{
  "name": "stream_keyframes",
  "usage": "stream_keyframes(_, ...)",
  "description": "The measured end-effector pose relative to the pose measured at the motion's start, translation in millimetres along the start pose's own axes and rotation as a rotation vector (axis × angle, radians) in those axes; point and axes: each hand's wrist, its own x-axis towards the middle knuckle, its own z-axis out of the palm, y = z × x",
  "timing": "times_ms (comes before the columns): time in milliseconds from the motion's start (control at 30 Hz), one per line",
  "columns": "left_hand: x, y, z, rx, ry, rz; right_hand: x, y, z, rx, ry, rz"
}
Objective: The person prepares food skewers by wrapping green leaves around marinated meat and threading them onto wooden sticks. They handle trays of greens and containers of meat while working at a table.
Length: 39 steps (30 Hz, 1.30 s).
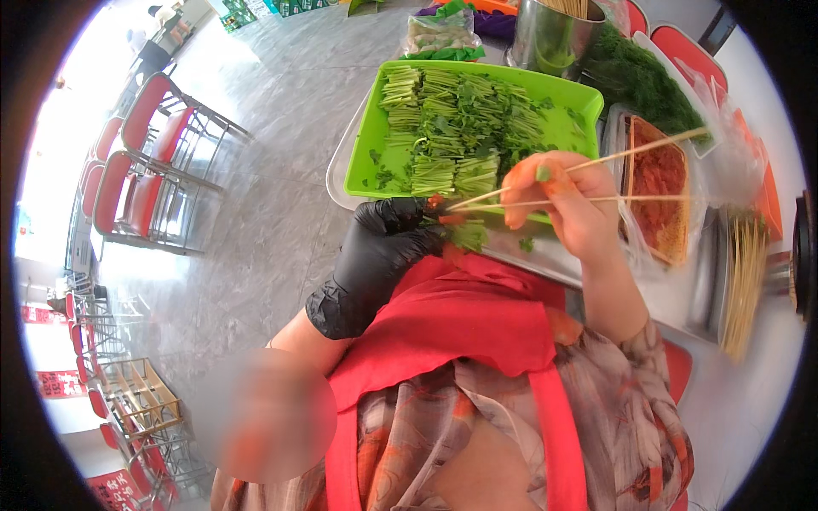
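Note:
My left hand (390,255), in a black glove, pinches a small bundle of cilantro (468,236) with a piece of red food at its end. My bare right hand (565,195) holds two wooden skewers (639,148), whose tips meet at the bundle by the left fingers. A green fleck sticks to the right hand, and its fingers are stained orange. Just beyond both hands lies a lime-green tray (367,153) with rows of cut cilantro bunches (441,121). To the right, a container of red minced filling (658,191) sits inside clear plastic.
Loose skewers (744,287) lie at the right in a metal tray (700,300). A steel pot (556,38) holding skewers, a bag of pale food (441,35) and dark green herbs (639,76) stand behind. Red folding chairs (147,128) are at the left.

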Motion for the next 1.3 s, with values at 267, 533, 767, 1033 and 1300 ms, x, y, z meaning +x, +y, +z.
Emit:
stream_keyframes(267,-3,1,7,-0.091,-0.019,0.104,0,-3,-11,0.007,-0.136,0.004)
stream_keyframes(533,-3,-5,4,0.007,0.019,0.137,-8,-2,-3,0.065,-0.023,0.032)
stream_keyframes(767,-4,-5,11,-0.071,0.031,0.127,-16,-3,-3,-0.007,-0.068,-0.032)
stream_keyframes(1033,-3,-7,7,-0.133,0.063,0.073,-28,-10,7,-0.095,-0.061,-0.180)
stream_keyframes(1300,-7,0,9,-0.253,0.044,-0.010,-27,-6,9,-0.160,-0.096,-0.181)
